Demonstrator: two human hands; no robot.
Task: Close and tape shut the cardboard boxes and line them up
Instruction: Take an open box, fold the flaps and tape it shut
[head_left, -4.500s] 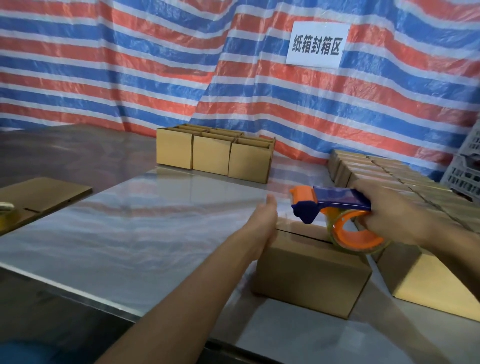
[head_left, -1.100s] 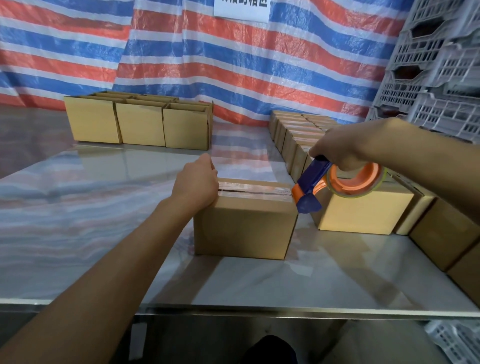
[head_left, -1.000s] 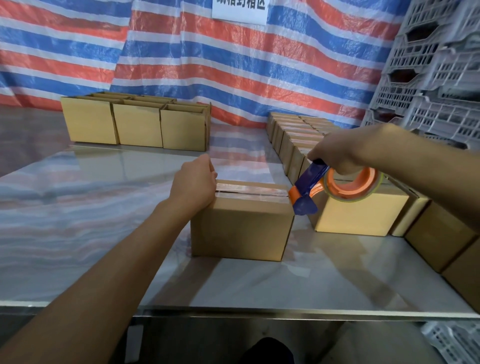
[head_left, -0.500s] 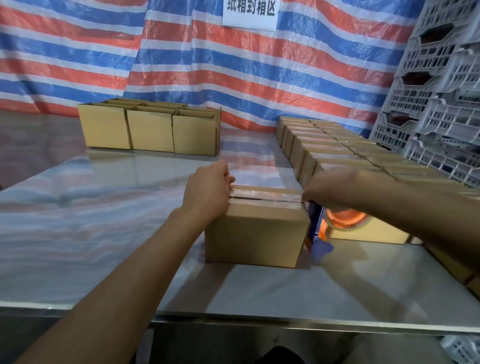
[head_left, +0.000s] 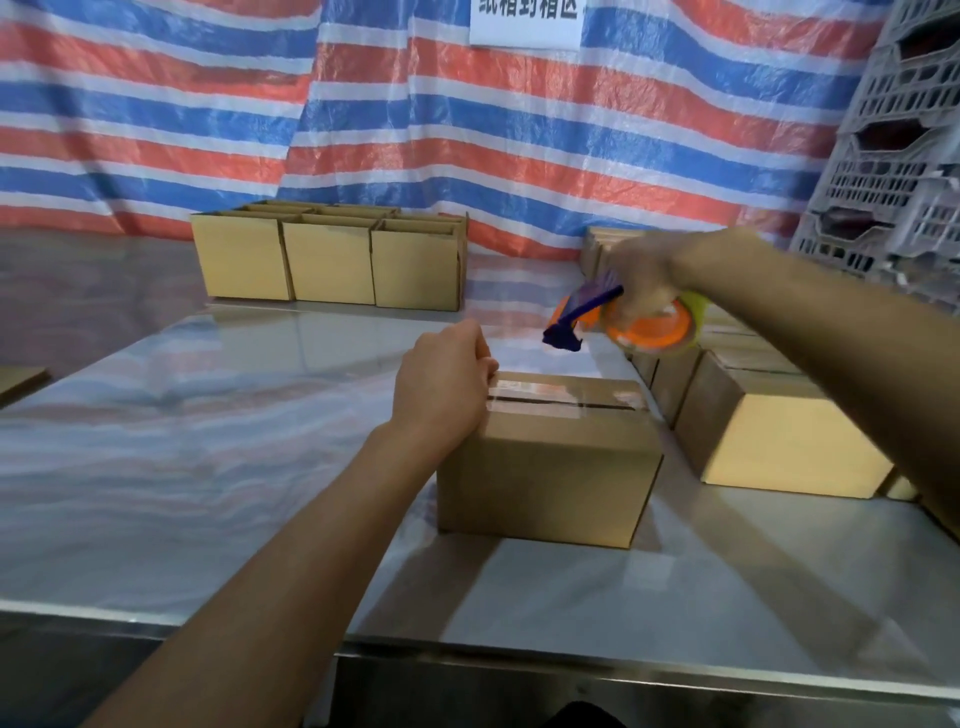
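Your left hand (head_left: 445, 383) curls over the left end of the brown, clear-taped cardboard box (head_left: 549, 462) on the shiny steel table (head_left: 208, 467); your right hand (head_left: 647, 280) grips the orange-and-blue tape dispenser (head_left: 623, 322) above, beside lined-up sealed boxes (head_left: 779, 441).

Signage: one white sign (head_left: 524, 31), hung on the striped tarp (head_left: 415, 130).
It bears a row of dark Chinese characters; the frame edge cuts their tops off, so no full reading is possible.
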